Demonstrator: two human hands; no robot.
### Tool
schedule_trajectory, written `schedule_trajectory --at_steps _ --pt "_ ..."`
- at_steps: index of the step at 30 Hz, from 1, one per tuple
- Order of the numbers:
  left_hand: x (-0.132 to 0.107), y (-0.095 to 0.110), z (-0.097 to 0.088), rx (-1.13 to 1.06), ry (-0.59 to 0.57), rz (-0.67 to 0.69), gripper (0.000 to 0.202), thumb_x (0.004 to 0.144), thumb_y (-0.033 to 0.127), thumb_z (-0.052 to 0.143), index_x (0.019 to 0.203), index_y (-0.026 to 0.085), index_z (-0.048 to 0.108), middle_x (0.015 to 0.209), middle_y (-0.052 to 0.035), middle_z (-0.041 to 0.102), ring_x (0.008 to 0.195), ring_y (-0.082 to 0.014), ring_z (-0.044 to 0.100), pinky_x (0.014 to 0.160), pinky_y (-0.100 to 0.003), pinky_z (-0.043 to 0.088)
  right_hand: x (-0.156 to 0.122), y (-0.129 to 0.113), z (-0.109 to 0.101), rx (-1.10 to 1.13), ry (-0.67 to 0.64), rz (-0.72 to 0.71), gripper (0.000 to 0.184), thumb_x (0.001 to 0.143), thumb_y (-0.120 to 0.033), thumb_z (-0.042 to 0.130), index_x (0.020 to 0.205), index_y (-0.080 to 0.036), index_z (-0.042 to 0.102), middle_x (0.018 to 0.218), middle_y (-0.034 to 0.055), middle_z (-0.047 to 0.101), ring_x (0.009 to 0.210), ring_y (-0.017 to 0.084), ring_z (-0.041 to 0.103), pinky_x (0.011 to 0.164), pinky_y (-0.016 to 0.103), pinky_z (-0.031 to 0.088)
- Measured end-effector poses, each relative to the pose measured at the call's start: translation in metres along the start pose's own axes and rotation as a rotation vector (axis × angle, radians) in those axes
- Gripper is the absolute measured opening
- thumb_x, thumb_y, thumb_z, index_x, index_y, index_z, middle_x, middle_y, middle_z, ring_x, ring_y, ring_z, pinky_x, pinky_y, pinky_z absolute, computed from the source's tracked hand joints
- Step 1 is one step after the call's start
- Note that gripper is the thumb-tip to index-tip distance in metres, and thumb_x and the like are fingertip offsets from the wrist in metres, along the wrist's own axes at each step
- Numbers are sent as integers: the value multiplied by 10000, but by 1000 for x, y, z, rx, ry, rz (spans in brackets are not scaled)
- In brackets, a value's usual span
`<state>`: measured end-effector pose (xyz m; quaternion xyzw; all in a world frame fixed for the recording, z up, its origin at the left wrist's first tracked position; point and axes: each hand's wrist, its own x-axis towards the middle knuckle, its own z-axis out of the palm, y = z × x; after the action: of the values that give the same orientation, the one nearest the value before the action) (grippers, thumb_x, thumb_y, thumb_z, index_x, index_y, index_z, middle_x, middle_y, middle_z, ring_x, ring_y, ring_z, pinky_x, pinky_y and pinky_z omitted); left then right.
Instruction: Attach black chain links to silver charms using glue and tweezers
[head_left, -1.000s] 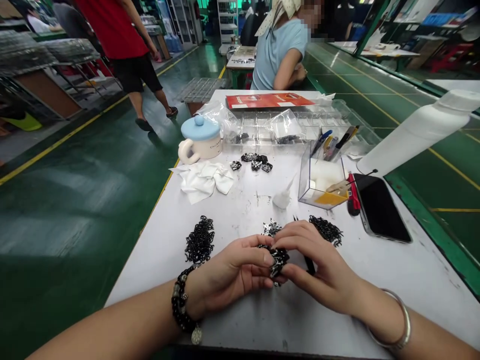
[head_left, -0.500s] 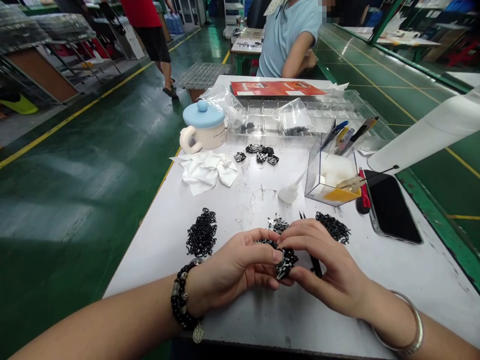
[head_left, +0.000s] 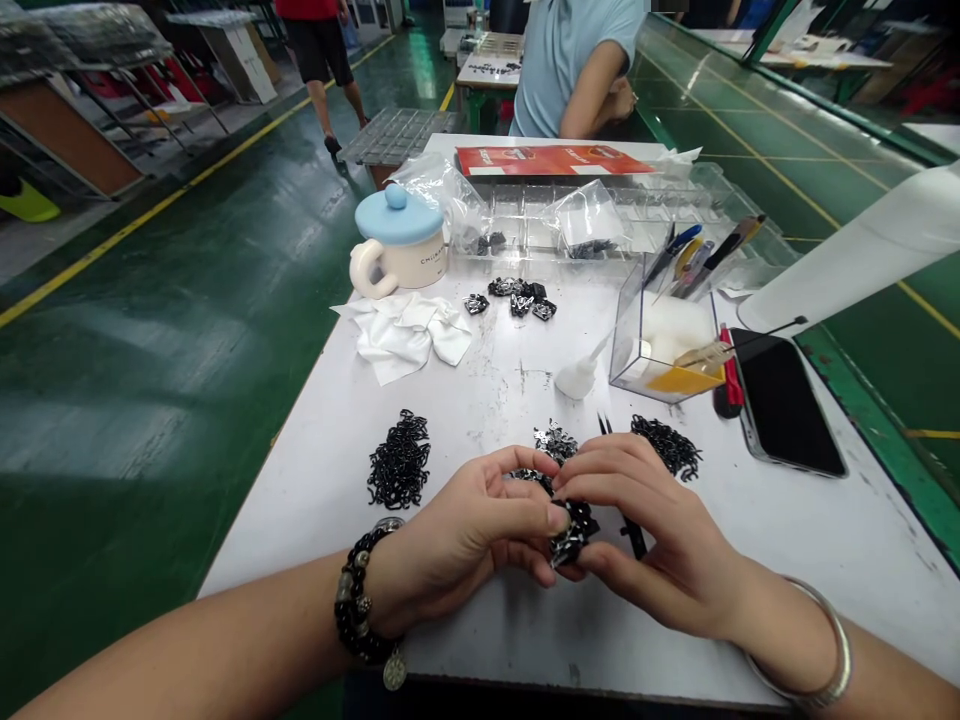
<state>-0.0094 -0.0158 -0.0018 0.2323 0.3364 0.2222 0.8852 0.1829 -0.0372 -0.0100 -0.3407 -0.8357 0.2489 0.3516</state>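
Both hands meet over the near middle of the white table (head_left: pixel 825 540). My left hand (head_left: pixel 465 535) pinches a small black and silver ornament (head_left: pixel 571 528) with thumb and fingers. My right hand (head_left: pixel 652 535) closes on the same ornament from the right, and black tweezers (head_left: pixel 626 505) run under its fingers with their tips pointing away. A heap of black chain pieces (head_left: pixel 400 465) lies left of my hands. A small pile of silvery parts (head_left: pixel 555 440) sits just beyond them, and another black heap (head_left: pixel 667 446) lies to the right.
Farther back are a white cloth (head_left: pixel 405 335), a blue-lidded mug (head_left: pixel 397 250), several dark parts (head_left: pixel 517 296), a glue bottle (head_left: pixel 579 376), a clear tool box (head_left: pixel 664 345), a phone (head_left: pixel 787 405), clear trays (head_left: pixel 540 230) and a white roll (head_left: pixel 855 260). A seated person (head_left: pixel 570 65) is beyond.
My hands stay together on the ornament, turning it slightly. The view has tipped downward, and the walking person in red has moved farther off.
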Motion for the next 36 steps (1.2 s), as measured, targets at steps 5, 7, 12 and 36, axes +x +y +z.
schedule_trajectory --at_steps 5,7,12,36 --pt "0 -1 0 -1 7 13 353 705 106 710 992 146 509 611 41 564 492 -72 559 448 -163 509 0 -1 -1 13 -1 -17 274 841 -301 603 1055 -142 539 985 69 599 977 198 496 887 403 384" --pt "1 -1 0 -5 1 9 355 700 107 717 985 148 509 614 42 561 495 -69 554 450 -162 513 0 -1 -1 11 -4 -24 280 840 -304 604 1059 -141 537 987 69 600 978 199 495 883 401 383" --pt "2 -2 0 -23 -31 1 327 725 105 695 982 148 497 630 30 569 509 -77 584 455 -150 513 1 -2 -1 5 -3 -25 277 848 -306 591 1066 -144 536 987 66 605 975 197 499 888 401 379" --pt "2 0 -2 -36 -61 -47 319 782 131 643 1067 134 499 690 -10 595 598 -104 632 505 -159 534 0 0 -1 3 -9 -16 261 836 -256 596 1063 -146 533 987 62 599 973 190 497 889 399 389"
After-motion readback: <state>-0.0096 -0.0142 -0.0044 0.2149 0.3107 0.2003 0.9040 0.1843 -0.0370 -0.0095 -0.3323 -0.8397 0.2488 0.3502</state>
